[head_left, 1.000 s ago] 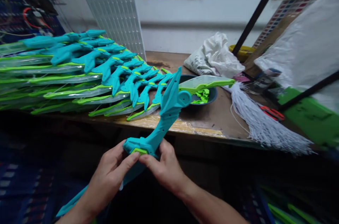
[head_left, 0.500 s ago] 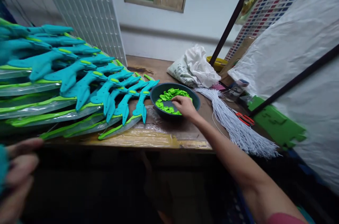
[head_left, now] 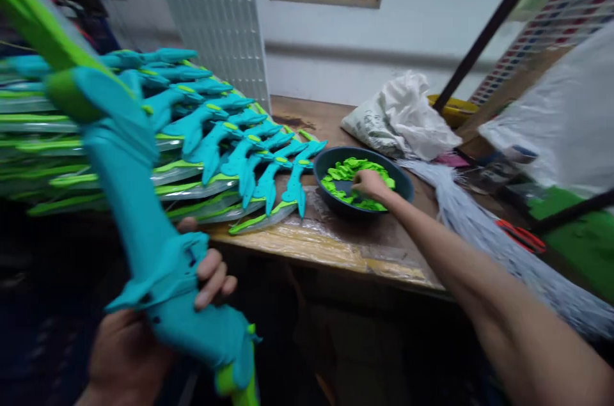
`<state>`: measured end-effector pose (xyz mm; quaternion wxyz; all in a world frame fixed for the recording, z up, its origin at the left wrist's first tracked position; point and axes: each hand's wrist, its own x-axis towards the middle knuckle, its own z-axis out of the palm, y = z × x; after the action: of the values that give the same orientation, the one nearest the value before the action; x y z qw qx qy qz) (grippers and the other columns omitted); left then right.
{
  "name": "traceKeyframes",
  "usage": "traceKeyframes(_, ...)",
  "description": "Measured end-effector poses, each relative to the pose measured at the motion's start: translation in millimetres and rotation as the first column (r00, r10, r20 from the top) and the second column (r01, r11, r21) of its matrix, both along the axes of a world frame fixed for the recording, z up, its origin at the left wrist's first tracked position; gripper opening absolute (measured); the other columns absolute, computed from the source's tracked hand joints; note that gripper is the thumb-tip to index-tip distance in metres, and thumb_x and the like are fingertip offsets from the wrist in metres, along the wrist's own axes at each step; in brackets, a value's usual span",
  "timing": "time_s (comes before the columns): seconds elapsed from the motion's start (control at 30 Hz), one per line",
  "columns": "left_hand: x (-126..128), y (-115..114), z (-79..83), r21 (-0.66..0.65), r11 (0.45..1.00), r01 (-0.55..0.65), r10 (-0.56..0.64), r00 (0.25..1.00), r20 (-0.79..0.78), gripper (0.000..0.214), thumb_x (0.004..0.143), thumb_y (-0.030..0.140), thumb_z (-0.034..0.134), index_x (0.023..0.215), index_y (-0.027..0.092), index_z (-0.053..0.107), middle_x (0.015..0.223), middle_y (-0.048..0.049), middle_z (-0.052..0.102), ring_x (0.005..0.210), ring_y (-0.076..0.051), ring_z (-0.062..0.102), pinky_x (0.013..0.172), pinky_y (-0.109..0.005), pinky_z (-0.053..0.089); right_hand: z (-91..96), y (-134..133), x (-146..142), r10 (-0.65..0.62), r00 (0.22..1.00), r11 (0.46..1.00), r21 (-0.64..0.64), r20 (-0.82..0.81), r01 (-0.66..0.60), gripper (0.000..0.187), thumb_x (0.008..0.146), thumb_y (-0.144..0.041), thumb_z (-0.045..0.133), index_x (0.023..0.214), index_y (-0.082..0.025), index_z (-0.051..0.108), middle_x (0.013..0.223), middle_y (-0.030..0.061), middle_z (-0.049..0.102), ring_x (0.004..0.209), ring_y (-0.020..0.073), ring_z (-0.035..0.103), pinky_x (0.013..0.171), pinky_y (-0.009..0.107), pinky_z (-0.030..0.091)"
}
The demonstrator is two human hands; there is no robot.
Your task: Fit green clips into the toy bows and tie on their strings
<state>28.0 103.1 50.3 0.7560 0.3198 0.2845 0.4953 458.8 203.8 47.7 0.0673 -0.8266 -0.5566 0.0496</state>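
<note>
My left hand (head_left: 139,342) is wrapped round the teal grip of a toy bow (head_left: 139,201), which stands tilted at the left with a green limb rising to the top corner. My right hand (head_left: 371,183) reaches into a dark round bowl (head_left: 407,192), its fingers drawn together low among small bright-green plastic pieces (head_left: 352,168). Whatever its fingertips pinch, if anything, is hidden. Left of the bowl lies a big stack of similar teal and green bows (head_left: 230,160), overlapping on the table.
The wooden table's front edge (head_left: 311,249) has clear tape over it. Behind the bowl are white sacks (head_left: 403,115) and a yellow basin (head_left: 455,110). To the right lie a bundle of white strings (head_left: 480,227), red-handled scissors (head_left: 520,234) and a green foam mat (head_left: 575,227).
My left hand has come into fuller view, raising the bow in front of the stack. My right hand stays in the bowl. The whole view has swung left.
</note>
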Motion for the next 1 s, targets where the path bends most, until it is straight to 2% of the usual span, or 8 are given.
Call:
traceKeyframes(0.1, 1.5, -8.8, 2.8, 0.016, 0.991, 0.135, -0.135, 0.969, 0.209, 0.069, 0.072, 0.073, 0.071, 0.127, 0.033, 0.062, 0.084, -0.0015, 0.059, 0.061, -0.013, 0.054, 0.079, -0.040, 0.055, 16.5, -16.4, -13.7, -0.014, 1.000, 0.976, 0.215, -0.001, 0.014, 0.012, 0.087, -0.016, 0.066, 0.095, -0.009, 0.071, 0.101, 0.0160, 0.073, 0.094, 0.0246, 0.068, 0.080, 0.033, 0.050)
traceKeyframes(0.2, -5.1, -13.8, 7.5, 0.068, 0.987, 0.146, -0.158, 0.954, 0.256, 0.069, 0.070, 0.069, 0.074, 0.125, 0.029, 0.063, 0.090, -0.0028, 0.060, 0.067, -0.014, 0.055, 0.086, -0.041, 0.053, 27.9, -43.3, -58.9, 0.149, 0.961, 0.883, 0.469, -0.234, -0.023, 0.015, 0.083, -0.024, 0.071, 0.094, -0.015, 0.071, 0.089, 0.0099, 0.075, 0.078, 0.0220, 0.069, 0.071, 0.032, 0.051)
traceKeyframes(0.27, -7.8, -19.3, 9.5, 0.097, 0.990, 0.104, -0.127, 0.952, 0.279, 0.061, 0.073, 0.054, 0.073, 0.127, 0.028, 0.061, 0.096, -0.0043, 0.062, 0.073, -0.016, 0.058, 0.090, -0.043, 0.052, 33.2, -71.2, -106.2, 0.423, 0.785, 0.766, 0.642, -0.453, -0.043, 0.013, 0.080, -0.028, 0.075, 0.089, -0.019, 0.071, 0.088, 0.0068, 0.076, 0.078, 0.0214, 0.070, 0.073, 0.033, 0.055)
traceKeyframes(0.33, -7.3, -26.3, 9.1, 0.147, 0.988, 0.057, -0.099, 0.948, 0.301, 0.065, 0.070, 0.043, 0.072, 0.132, 0.028, 0.059, 0.107, -0.0071, 0.066, 0.084, -0.020, 0.062, 0.098, -0.049, 0.051, 36.8, -103.8, -158.9, 0.648, 0.570, 0.647, 0.760, -0.504, -0.063, 0.009, 0.084, -0.027, 0.073, 0.088, -0.019, 0.071, 0.100, 0.0072, 0.077, 0.092, 0.0221, 0.072, 0.084, 0.035, 0.058)
traceKeyframes(0.43, -3.6, -38.8, 4.9, 0.217, 0.976, 0.021, -0.090, 0.945, 0.313, 0.079, 0.067, 0.033, 0.071, 0.143, 0.028, 0.052, 0.127, -0.0095, 0.066, 0.107, -0.028, 0.065, 0.107, -0.055, 0.046, 37.5, -150.5, -227.7, 0.769, 0.479, 0.514, 0.855, -0.424, -0.068, 0.002, 0.091, -0.019, 0.068, 0.090, -0.020, 0.069, 0.107, 0.0062, 0.074, 0.098, 0.0192, 0.072, 0.084, 0.030, 0.059)
traceKeyframes(0.63, 0.9, -68.4, -7.4, 0.247, 0.966, 0.075, -0.148, 0.945, 0.293, 0.083, 0.069, 0.026, 0.070, 0.150, 0.026, 0.047, 0.146, -0.0099, 0.057, 0.126, -0.033, 0.060, 0.104, -0.043, 0.051, 17.2, -205.5, -286.1, 0.782, 0.598, 0.319, 0.937, -0.175, -0.143, 0.018, 0.089, -0.006, 0.068, 0.101, -0.019, 0.066, 0.101, 0.0057, 0.072, 0.090, 0.0157, 0.071, 0.078, 0.026, 0.058)
traceKeyframes(0.87, 8.9, -93.0, -24.5, 0.142, 0.983, 0.113, -0.155, 0.930, 0.334, 0.082, 0.073, 0.021, 0.070, 0.150, 0.028, 0.045, 0.145, -0.0076, 0.056, 0.128, -0.029, 0.058, 0.108, -0.039, 0.050, -6.1, -223.8, -290.5, 0.760, 0.642, 0.318, 0.919, -0.102, -0.231, 0.017, 0.088, -0.002, 0.068, 0.098, -0.016, 0.067, 0.093, 0.0085, 0.070, 0.085, 0.0183, 0.068, 0.077, 0.033, 0.060)
traceKeyframes(1.0, 12.6, -98.4, -30.2, 0.152, 0.982, 0.114, -0.161, 0.923, 0.349, 0.084, 0.072, 0.019, 0.073, 0.150, 0.028, 0.045, 0.144, -0.0083, 0.056, 0.125, -0.026, 0.059, 0.114, -0.043, 0.043, -10.4, -230.3, -284.0, 0.793, 0.609, 0.247, 0.919, -0.010, -0.307, 0.019, 0.090, -0.001, 0.064, 0.104, -0.013, 0.069, 0.099, 0.0103, 0.072, 0.094, 0.0206, 0.069, 0.084, 0.036, 0.061)
